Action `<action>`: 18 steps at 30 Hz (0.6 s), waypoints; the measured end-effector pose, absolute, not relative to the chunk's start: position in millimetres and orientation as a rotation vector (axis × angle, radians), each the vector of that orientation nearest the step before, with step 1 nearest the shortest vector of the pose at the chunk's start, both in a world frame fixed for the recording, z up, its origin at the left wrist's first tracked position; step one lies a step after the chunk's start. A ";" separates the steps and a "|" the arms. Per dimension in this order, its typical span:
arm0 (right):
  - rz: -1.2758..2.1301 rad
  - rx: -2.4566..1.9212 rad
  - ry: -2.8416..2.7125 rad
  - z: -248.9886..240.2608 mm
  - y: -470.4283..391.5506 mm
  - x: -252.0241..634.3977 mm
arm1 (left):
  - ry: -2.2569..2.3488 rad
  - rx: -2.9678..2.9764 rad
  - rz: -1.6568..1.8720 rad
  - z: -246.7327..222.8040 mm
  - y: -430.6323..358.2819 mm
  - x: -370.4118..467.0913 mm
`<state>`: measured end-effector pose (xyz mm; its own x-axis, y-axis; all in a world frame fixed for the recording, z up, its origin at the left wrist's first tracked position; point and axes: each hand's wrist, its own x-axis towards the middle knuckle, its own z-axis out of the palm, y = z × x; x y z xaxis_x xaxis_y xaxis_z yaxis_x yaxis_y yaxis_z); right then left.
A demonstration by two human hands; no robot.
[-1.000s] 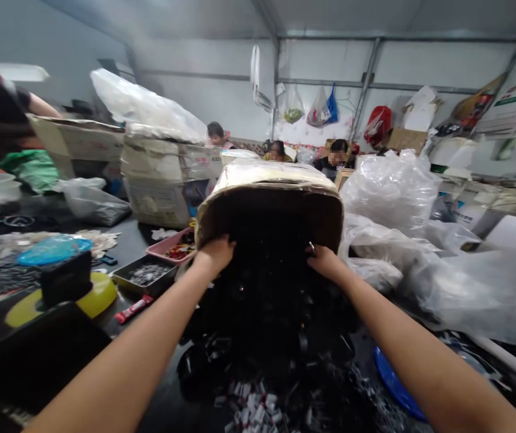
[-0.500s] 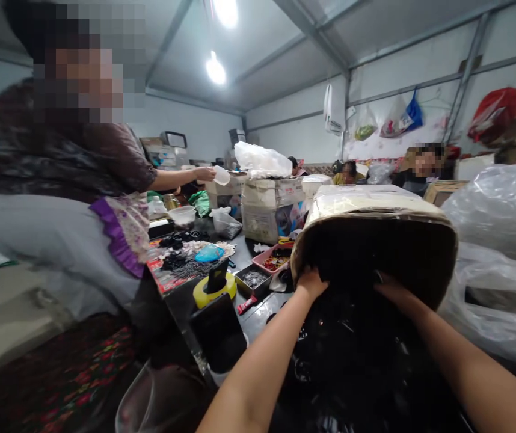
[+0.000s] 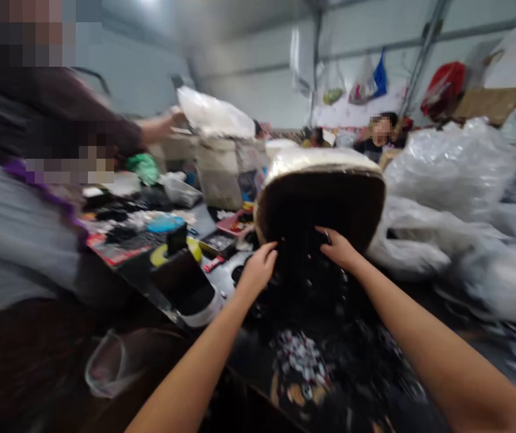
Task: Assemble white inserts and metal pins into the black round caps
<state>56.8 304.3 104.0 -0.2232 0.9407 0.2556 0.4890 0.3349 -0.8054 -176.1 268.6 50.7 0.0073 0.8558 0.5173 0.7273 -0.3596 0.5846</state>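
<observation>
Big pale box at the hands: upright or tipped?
Tipped: the box has its dark opening facing the camera, with the left hand and right hand near that opening.

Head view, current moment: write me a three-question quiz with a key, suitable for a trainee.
1. True or false: the left hand is clasping the red bag.
2. Which of these hangs at the back wall? A: blue bag; B: tape roll; C: pink tray.
3. What colour is most of the heap of small pieces in front of the pale container?

Key
1. False; it is by the container's dark opening.
2. A.
3. Whitish.
</observation>
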 end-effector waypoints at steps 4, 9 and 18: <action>0.944 -1.297 -1.801 95.1 208.7 95.9 | 1.693 1.945 1.351 4.1 180.4 -177.0; 1.339 -1.460 -1.640 52.4 86.9 127.5 | 1.739 2.005 1.271 -38.5 126.0 -148.7; 1.485 -1.439 -1.499 13.3 43.7 129.8 | 1.631 2.304 1.145 -28.4 121.1 -97.6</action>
<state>129.8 43.7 13.3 -0.2507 0.9283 -0.2745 0.2837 -0.2006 -0.9377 -97.6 121.1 -28.4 0.1461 0.8436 0.5167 0.7724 -0.4236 0.4733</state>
